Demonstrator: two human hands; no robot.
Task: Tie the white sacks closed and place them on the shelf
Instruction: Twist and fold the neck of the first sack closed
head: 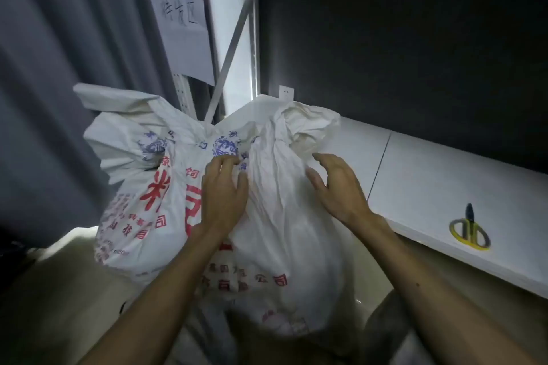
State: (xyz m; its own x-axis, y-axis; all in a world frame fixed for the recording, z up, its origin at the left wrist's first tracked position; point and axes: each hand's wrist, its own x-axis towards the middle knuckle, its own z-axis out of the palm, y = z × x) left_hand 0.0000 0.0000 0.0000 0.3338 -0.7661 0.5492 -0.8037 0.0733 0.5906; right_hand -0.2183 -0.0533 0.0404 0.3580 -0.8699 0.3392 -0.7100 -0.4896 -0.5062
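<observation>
The shelf (430,187) runs along the right. A wide stretch of board lies between the scissors (470,231), near its front edge, and the sack (166,201), which stands on the floor at its left end, top flaring loose. The left hand (225,187) bunches the sack's neck. The right hand (335,184), fingers spread and bent, grips nothing.

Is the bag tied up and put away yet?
Not yet. Done: nothing finished; the white sack has loose top flaps. In hand: the left hand grips cloth near its neck, the right hand hovers open beside it. Left: knotting it, then lifting it onto the shelf where the scissors lie.
</observation>
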